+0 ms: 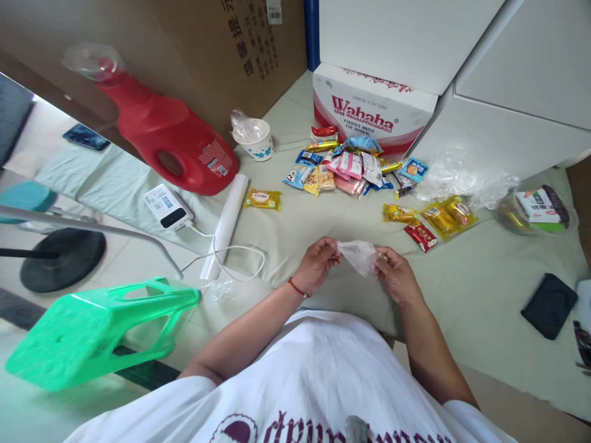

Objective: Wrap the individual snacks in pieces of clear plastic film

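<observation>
A crumpled clear plastic bag (357,255) is stretched between my two hands, just above the cloth near my body. My left hand (318,263) pinches one end of it between thumb and fingers. The other end is gripped by my right hand (396,274). Past my hands lies a pile of small wrapped snacks (346,166). To the right of the pile are yellow snack packs (447,215) and a red packet (420,236). A single yellow snack pack (262,199) lies to the left, beside a white roll (226,227).
A red jug (170,135) and a paper cup (257,140) with plastic in it stand at the back left. Behind the pile sits a Wahaha carton (369,111). Loose clear plastic (462,178), a clear tub (538,212) and a black pouch (549,306) lie right; a green stool (92,332) stands left.
</observation>
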Demonstrator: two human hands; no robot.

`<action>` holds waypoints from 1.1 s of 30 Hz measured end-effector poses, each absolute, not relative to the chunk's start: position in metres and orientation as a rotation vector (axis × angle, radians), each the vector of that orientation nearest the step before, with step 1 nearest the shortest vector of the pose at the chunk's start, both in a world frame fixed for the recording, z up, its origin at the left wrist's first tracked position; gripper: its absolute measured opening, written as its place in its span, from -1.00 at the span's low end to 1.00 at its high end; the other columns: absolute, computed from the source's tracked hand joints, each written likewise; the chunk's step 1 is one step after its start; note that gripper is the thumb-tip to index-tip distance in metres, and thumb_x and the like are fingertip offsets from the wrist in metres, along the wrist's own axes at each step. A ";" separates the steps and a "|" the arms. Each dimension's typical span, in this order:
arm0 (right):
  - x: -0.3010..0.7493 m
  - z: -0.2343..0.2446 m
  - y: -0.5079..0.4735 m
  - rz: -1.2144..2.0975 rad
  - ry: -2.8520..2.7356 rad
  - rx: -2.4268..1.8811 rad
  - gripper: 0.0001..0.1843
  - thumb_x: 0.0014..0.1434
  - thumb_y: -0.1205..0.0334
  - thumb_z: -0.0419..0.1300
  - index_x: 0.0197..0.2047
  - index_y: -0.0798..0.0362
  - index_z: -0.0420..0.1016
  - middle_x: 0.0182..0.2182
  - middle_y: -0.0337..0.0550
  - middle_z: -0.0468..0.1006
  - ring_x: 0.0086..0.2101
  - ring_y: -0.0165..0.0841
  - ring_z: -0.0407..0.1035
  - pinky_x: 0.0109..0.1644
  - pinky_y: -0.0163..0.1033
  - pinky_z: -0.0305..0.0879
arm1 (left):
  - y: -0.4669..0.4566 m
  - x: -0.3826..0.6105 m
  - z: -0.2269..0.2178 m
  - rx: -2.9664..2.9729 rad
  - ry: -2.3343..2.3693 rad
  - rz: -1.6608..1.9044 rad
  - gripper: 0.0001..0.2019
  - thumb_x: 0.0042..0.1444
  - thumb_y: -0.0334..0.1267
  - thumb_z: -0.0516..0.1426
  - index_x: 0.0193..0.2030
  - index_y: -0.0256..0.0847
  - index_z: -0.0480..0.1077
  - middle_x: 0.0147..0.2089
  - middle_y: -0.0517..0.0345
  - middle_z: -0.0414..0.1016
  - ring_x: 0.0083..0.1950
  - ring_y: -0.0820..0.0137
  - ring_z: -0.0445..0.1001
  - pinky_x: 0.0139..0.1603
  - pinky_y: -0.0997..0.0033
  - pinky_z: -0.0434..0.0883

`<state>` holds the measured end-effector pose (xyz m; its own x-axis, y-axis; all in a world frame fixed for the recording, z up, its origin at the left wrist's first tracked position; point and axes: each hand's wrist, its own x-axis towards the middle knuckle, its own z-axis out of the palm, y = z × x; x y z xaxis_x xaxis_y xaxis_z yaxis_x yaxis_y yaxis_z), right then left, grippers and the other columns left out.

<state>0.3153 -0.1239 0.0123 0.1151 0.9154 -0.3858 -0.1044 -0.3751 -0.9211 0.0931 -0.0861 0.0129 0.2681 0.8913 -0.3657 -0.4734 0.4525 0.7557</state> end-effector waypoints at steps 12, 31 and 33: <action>0.292 0.025 -0.123 0.778 -1.351 -1.562 -0.73 0.25 -0.05 0.26 -0.14 -0.06 0.60 -0.19 -0.12 0.61 -0.13 -0.19 0.44 0.07 -0.01 0.38 | -0.077 0.088 0.016 0.533 0.905 0.983 -0.52 -0.13 0.02 0.49 -0.28 -0.25 0.43 -0.50 0.32 0.38 -0.47 0.58 0.36 -0.40 0.56 0.30; 0.273 0.053 -0.133 1.304 -0.593 -1.355 -0.51 -0.02 -0.21 0.49 -0.37 -0.04 0.42 -0.57 -0.38 0.30 -0.60 -0.50 0.09 -0.56 -0.37 0.08 | -0.094 0.117 0.028 1.102 1.155 0.977 -0.85 -0.03 -0.24 0.37 -0.43 -0.16 0.48 -0.40 0.17 0.45 -0.28 0.36 0.38 -0.16 0.34 0.35; 0.291 0.055 -0.134 1.363 -0.594 -1.364 -0.49 -0.10 -0.20 0.54 -0.32 -0.04 0.48 -0.56 -0.36 0.35 -0.59 -0.49 0.15 -0.57 -0.36 0.13 | -0.087 0.112 0.025 0.903 1.053 0.957 -0.84 0.03 -0.20 0.34 -0.40 -0.17 0.46 -0.42 0.21 0.46 -0.35 0.42 0.39 -0.23 0.39 0.35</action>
